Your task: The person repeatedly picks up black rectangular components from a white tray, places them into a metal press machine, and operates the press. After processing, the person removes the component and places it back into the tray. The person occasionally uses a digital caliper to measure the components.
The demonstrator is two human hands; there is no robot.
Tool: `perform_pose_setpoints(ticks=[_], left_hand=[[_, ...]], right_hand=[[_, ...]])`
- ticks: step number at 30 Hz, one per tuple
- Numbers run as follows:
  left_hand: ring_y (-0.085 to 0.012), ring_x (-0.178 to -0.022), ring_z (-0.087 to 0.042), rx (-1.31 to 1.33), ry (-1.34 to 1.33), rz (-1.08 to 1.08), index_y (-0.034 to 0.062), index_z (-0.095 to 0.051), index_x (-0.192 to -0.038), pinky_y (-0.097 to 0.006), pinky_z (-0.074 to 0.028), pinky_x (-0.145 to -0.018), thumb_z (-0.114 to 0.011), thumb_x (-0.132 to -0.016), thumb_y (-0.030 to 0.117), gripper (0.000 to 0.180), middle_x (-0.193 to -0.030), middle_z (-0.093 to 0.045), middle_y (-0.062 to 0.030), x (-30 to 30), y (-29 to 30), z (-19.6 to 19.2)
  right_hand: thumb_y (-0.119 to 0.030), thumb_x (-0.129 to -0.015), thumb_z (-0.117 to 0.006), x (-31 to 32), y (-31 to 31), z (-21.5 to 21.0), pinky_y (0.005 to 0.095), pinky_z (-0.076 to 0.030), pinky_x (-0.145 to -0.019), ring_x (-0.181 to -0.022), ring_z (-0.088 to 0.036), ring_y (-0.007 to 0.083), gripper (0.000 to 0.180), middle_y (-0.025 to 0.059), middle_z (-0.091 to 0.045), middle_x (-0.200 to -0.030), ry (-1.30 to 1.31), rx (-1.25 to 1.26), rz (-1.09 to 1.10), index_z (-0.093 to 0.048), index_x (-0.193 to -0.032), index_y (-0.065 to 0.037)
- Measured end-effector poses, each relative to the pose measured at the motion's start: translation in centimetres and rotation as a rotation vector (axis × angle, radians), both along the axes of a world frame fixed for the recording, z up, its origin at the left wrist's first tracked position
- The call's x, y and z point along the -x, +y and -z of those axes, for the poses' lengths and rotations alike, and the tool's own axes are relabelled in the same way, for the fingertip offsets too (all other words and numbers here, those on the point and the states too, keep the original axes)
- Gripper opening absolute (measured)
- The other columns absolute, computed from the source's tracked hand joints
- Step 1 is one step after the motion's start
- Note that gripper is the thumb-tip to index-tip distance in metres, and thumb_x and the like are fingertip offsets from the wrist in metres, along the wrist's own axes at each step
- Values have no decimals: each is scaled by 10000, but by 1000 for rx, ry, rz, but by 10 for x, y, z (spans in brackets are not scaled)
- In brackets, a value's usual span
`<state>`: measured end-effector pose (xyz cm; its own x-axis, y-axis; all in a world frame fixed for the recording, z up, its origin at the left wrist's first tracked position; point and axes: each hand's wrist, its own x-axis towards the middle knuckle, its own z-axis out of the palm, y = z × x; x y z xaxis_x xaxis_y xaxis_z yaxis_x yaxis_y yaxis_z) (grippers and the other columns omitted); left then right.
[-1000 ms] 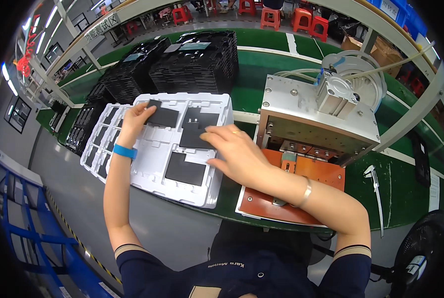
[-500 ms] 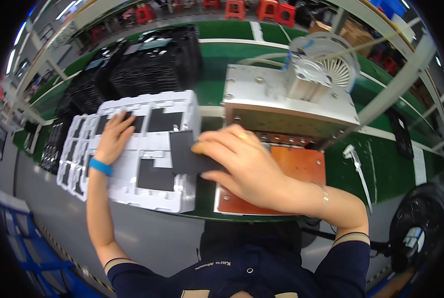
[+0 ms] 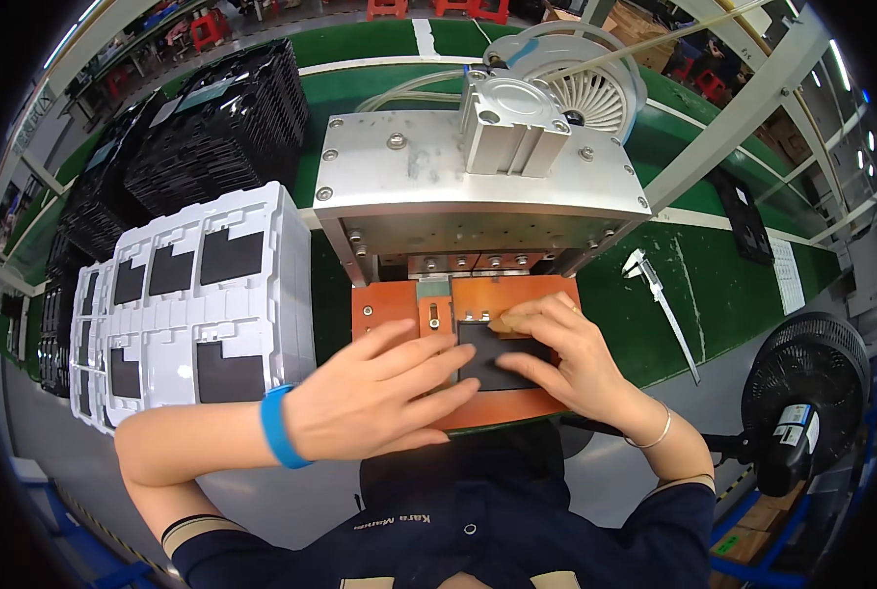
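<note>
Both hands are at an orange plate (image 3: pixel 387 302) that juts toward the person from beneath a metal press (image 3: pixel 399 167). A flat black piece (image 3: pixel 489 375) lies on the right part of this plate, apart from the block of the press above, with small silver tabs (image 3: pixel 471 317) at its far edge. The step in hand appears to be setting the piece straight on the plate.

The right hand (image 3: pixel 584 363) is curled over the right side of the piece, thumb nearer the person and fingers farther off; a yellowish cover (image 3: pixel 500 327) sits on one fingertip. Whether it pinches the piece or only presses on it, I cannot tell. The left hand (image 3: pixel 365 398) is spread, palm down and grasping nothing, its fingertips at the left edge of the piece; contact there is hard to judge.

As I read it, the next move calls for light, even pressure from both sides, keeping the piece flat and the tabs unbent, and for fingers well away from the underside of the press.

To the left, a white tray (image 3: pixel 178 368) carries similar black pieces (image 3: pixel 230 257), with stacked black trays (image 3: pixel 217 128) farther off. A caliper (image 3: pixel 669 314) lies right of the press.
</note>
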<state>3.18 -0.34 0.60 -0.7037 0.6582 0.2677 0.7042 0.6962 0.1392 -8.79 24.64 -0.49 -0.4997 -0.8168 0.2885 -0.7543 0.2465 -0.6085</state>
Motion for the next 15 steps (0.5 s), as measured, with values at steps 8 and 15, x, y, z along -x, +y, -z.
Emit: perform_pose_setpoints(ticks=[8, 15], left_hand=[[-308, -1333, -453, -21, -133, 55, 57, -538, -1331, -489, -378, -1080, -642, -887, 497, 633, -1396, -501, -184, 14, 8, 22], [-292, -1302, -494, 2, -130, 44, 97, -555, -1338, -477, -415, -1023, -636, -889, 514, 618, -1410, -510, -168, 16, 9, 24]], right_hand=[[-25, -757, -640, -3, -23, 19, 396, -472, -874, -996, -583, 272, 307, 99, -622, -1047, 372, -31, -4, -658, -1061, 9], [-41, -756, -635, 5, -30, 25, 400, -471, -896, -1065, -570, 285, 329, 108, -605, -1132, 433, -59, 34, -650, -1080, 12]])
